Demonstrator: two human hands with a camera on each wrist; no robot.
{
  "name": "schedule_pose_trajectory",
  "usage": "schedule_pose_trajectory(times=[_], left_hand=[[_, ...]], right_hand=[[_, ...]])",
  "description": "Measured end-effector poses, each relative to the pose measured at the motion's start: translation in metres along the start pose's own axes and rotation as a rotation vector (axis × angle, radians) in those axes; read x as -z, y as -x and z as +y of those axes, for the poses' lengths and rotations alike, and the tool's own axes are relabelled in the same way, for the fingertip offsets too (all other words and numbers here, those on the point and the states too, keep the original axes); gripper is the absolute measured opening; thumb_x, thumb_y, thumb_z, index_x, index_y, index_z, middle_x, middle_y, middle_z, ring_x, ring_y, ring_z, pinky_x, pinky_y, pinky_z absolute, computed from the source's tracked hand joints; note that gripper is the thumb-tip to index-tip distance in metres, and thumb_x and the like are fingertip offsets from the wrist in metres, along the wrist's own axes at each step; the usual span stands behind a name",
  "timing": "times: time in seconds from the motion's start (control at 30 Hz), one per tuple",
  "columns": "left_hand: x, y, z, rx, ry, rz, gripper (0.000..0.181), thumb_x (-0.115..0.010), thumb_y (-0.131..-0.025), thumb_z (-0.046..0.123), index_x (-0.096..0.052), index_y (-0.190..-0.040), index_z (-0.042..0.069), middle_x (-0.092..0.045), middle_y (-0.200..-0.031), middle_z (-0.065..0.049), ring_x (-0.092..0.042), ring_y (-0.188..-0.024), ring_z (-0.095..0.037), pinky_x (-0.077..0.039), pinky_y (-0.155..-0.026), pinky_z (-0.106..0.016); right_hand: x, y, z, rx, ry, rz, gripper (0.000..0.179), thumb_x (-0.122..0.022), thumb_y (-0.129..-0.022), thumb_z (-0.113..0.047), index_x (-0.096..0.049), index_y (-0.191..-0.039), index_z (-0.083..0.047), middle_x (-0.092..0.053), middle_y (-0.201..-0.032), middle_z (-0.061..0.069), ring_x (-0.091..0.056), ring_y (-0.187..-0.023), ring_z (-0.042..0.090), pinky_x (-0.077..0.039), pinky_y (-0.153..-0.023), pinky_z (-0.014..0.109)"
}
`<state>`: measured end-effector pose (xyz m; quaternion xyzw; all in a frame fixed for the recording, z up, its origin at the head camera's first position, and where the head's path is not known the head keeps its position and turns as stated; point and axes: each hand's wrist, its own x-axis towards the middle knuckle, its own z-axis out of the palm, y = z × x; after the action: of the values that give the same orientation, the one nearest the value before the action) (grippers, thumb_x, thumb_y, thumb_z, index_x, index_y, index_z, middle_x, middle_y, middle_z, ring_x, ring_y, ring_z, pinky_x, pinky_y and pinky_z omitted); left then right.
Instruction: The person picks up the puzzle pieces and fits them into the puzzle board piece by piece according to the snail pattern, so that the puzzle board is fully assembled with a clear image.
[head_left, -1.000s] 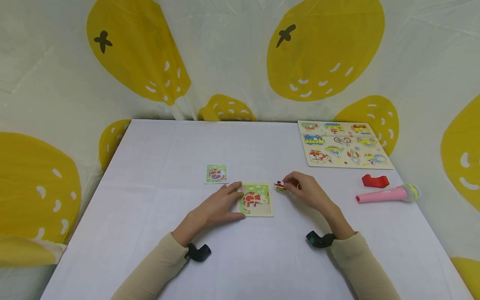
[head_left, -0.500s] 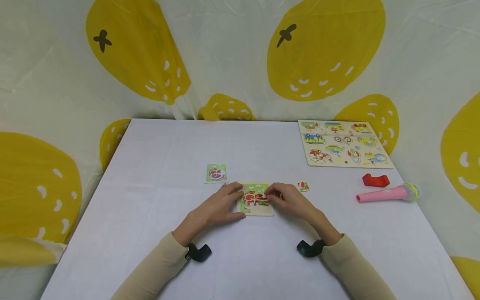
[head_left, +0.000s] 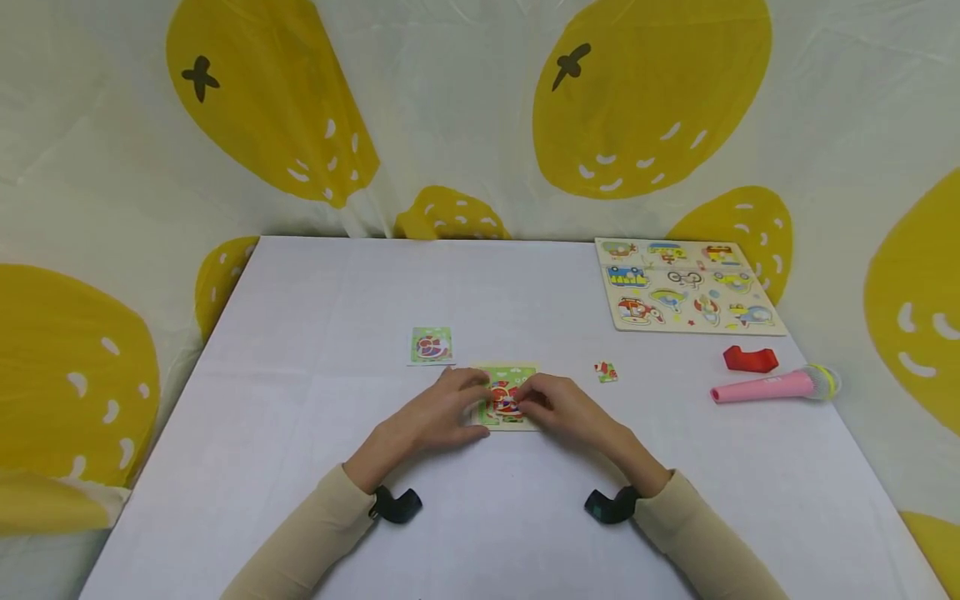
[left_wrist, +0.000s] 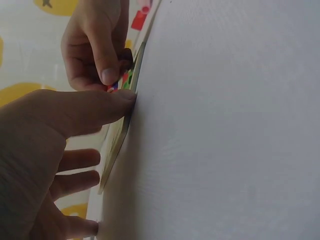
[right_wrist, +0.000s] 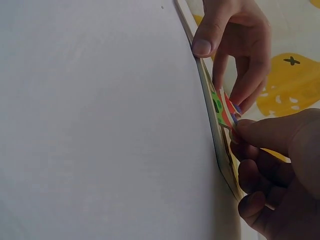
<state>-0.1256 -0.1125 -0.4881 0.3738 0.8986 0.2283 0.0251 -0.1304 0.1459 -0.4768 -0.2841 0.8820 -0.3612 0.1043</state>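
My left hand (head_left: 438,417) holds the left side of a small wooden jigsaw board (head_left: 517,428), thumb at its near edge and fingers towards its far left corner. My right hand (head_left: 573,412) pinches a colourful puzzle piece (right_wrist: 230,107) between thumb and fingertips, tilted over the middle of the board. Red, white and purple show on that piece; the fingers partly cover it in the head view. To the right of the board lies a loose red and green puzzle piece (head_left: 606,372). A square picture card (head_left: 431,345) with a similar design lies behind my left hand.
At the back right lies a large wooden peg puzzle (head_left: 678,287) with vehicle pictures. In front of it are a red curved block (head_left: 751,359) and a pink toy microphone (head_left: 776,387). The white-covered table (head_left: 360,292) ends at a fruit-print curtain (head_left: 457,108).
My right hand has carried the puzzle piece leftward from beside the board to over its middle, uncovering the loose piece on the table. My left hand has stayed at the board.
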Motion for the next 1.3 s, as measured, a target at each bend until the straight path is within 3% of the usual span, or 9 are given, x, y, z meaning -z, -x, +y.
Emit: schedule_pose_trajectory(times=[0.13, 0.33, 0.63, 1.3], left_hand=[[0.0002, -0.0001, -0.0015, -0.069, -0.003, 0.014, 0.041, -0.079, -0.085, 0.031, -0.069, -0.121, 0.017, -0.058, -0.135, -0.008, -0.051, -0.131, -0.026, -0.035, -0.115, -0.060], [0.0025, 0.0002, -0.0019, -0.064, -0.014, -0.037, 0.039, -0.076, -0.088, 0.031, -0.070, -0.125, 0.023, -0.055, -0.142, -0.008, -0.048, -0.138, -0.026, -0.033, -0.113, -0.067], [0.0050, 0.0008, 0.0001, -0.092, -0.025, -0.046, 0.029, -0.075, -0.089, 0.030, -0.076, -0.117, 0.023, -0.054, -0.140, -0.010, -0.048, -0.137, -0.030, -0.033, -0.112, -0.070], [0.0034, -0.0003, 0.0005, -0.091, -0.055, -0.048, 0.025, -0.074, -0.091, 0.031, -0.077, -0.114, 0.023, -0.055, -0.141, -0.010, -0.049, -0.138, -0.030, -0.033, -0.112, -0.070]], right_hand=[[-0.0029, -0.0003, -0.0014, 0.007, 0.012, 0.003, 0.012, -0.071, -0.092, -0.012, -0.071, -0.104, -0.013, -0.070, -0.098, -0.005, -0.060, -0.088, 0.007, -0.053, -0.082, 0.026], [-0.0058, -0.0014, -0.0026, 0.002, 0.045, 0.016, 0.010, -0.071, -0.092, -0.012, -0.071, -0.102, -0.013, -0.069, -0.096, -0.005, -0.058, -0.086, 0.007, -0.053, -0.081, 0.026], [-0.0054, -0.0003, -0.0022, 0.007, 0.038, -0.010, 0.014, -0.075, -0.089, -0.014, -0.071, -0.103, -0.012, -0.064, -0.090, -0.007, -0.055, -0.080, 0.006, -0.050, -0.072, 0.020], [-0.0052, -0.0006, -0.0036, -0.011, 0.087, -0.014, 0.013, -0.075, -0.089, -0.018, -0.072, -0.101, -0.015, -0.063, -0.093, -0.008, -0.056, -0.084, 0.007, -0.051, -0.076, 0.022]])
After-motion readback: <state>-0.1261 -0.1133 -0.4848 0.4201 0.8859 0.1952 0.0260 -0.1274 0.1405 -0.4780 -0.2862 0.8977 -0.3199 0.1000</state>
